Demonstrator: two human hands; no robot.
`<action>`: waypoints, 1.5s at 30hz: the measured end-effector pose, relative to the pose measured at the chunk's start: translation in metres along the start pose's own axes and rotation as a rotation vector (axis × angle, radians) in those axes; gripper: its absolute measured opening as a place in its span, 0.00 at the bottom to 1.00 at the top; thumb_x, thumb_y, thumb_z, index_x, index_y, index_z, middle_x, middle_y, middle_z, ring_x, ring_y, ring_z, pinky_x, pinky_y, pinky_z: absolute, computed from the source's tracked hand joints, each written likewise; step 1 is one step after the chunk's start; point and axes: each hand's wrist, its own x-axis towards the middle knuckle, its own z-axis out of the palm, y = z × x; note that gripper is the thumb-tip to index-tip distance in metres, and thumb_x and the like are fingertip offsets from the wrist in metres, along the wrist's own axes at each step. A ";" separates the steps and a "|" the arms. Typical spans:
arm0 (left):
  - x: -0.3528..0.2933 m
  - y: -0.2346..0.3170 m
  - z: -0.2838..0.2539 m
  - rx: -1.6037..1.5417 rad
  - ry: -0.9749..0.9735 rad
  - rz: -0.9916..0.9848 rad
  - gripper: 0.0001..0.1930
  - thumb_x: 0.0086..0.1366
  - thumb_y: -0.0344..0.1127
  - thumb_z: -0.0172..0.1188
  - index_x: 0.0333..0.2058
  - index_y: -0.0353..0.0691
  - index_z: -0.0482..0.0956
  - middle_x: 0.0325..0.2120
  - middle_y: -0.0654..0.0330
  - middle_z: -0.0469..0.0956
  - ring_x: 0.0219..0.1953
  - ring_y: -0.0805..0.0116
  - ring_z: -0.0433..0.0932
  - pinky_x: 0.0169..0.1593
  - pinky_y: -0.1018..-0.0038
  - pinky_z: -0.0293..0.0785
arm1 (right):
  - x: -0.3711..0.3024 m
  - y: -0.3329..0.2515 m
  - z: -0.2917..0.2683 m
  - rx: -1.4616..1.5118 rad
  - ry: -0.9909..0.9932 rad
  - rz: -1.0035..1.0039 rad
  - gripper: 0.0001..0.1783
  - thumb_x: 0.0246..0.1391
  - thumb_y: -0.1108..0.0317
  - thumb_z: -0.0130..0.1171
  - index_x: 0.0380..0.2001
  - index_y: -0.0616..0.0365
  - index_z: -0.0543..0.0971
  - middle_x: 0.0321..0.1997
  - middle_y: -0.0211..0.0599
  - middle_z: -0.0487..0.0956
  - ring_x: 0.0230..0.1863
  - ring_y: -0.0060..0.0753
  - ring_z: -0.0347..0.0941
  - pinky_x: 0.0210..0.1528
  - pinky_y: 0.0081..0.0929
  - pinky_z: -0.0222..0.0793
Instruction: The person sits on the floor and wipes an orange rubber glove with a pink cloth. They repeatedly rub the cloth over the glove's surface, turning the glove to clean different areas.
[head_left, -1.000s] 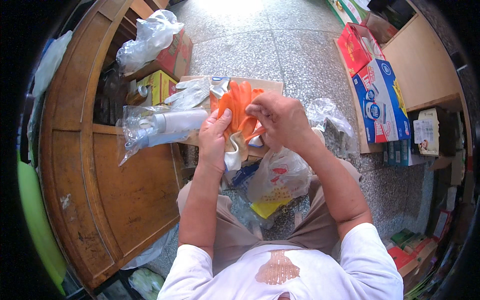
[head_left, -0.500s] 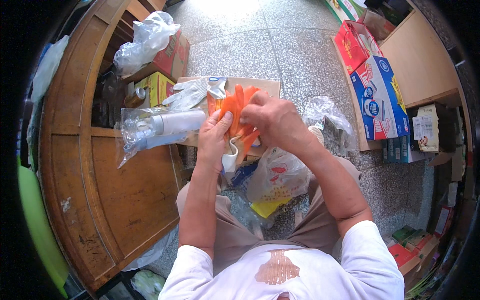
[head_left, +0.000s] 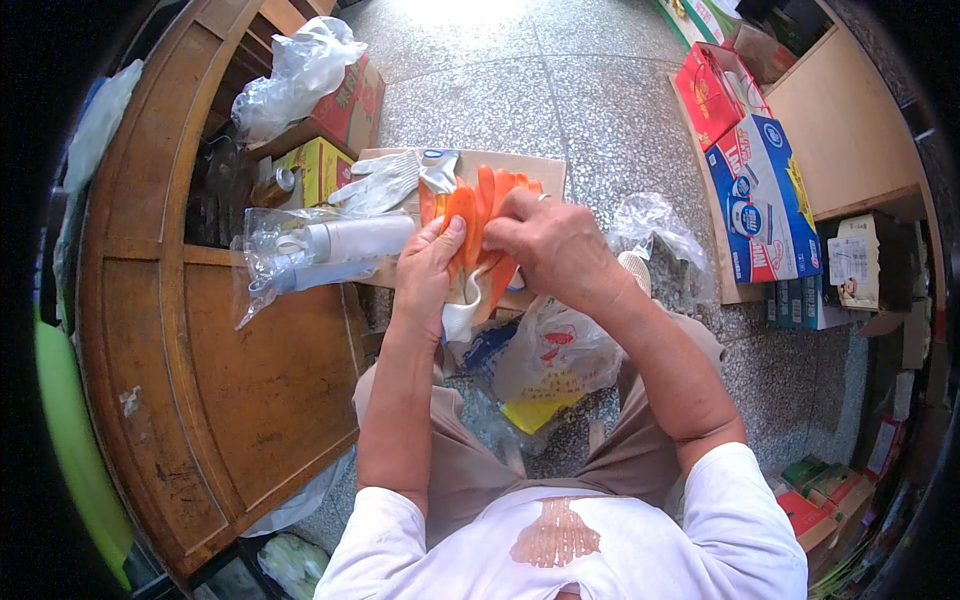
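Note:
Above a flat piece of cardboard (head_left: 520, 165), both my hands hold an orange-coated work glove (head_left: 484, 200) with a whitish cuff. My left hand (head_left: 426, 275) is closed on its left side, thumb lying over the orange fingers. From the right, my right hand (head_left: 555, 245) pinches the glove with bent fingers; a ring shows on one of them. More orange lies just beyond, so I cannot tell whether a second glove is there. A white knit glove (head_left: 380, 183) rests on the cardboard to the left, near a white bottle (head_left: 362, 240) in clear plastic.
Between my knees sits a printed plastic bag (head_left: 555, 355) with blue and yellow items around it. Crumpled clear plastic (head_left: 660, 240) lies to the right. A wooden cabinet (head_left: 270, 390) borders the left; a blue carton (head_left: 765, 205) and a red gift bag (head_left: 708, 95) stand at right.
My right hand has shifted slightly right and down at the glove, and the cuff now folds differently between my hands. My left hand stays closed on it.

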 end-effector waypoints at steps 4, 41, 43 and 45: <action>0.004 -0.005 -0.010 -0.019 -0.051 -0.021 0.15 0.72 0.36 0.48 0.50 0.31 0.72 0.42 0.55 0.79 0.41 0.70 0.80 0.46 0.74 0.77 | -0.004 -0.010 0.007 0.012 -0.058 -0.081 0.10 0.41 0.71 0.65 0.31 0.47 0.79 0.32 0.29 0.75 0.31 0.35 0.78 0.32 0.30 0.75; -0.006 -0.011 0.024 0.251 -0.030 0.189 0.16 0.61 0.22 0.55 0.49 0.30 0.74 0.41 0.58 0.79 0.41 0.74 0.78 0.46 0.77 0.76 | 0.006 0.003 0.003 0.295 0.294 0.604 0.11 0.50 0.64 0.62 0.29 0.62 0.77 0.25 0.49 0.79 0.29 0.49 0.79 0.32 0.40 0.74; -0.007 -0.010 0.021 0.298 -0.061 0.176 0.17 0.60 0.21 0.55 0.49 0.30 0.73 0.42 0.56 0.79 0.41 0.71 0.79 0.47 0.74 0.77 | 0.008 0.008 0.004 0.295 0.328 0.625 0.11 0.50 0.64 0.62 0.30 0.62 0.78 0.25 0.49 0.79 0.29 0.49 0.79 0.32 0.40 0.74; -0.007 -0.010 0.022 0.228 -0.060 0.171 0.16 0.61 0.22 0.54 0.49 0.30 0.74 0.41 0.59 0.79 0.40 0.75 0.78 0.46 0.77 0.76 | 0.007 0.006 0.005 0.306 0.307 0.613 0.11 0.49 0.64 0.62 0.29 0.62 0.79 0.27 0.49 0.79 0.30 0.49 0.79 0.33 0.40 0.74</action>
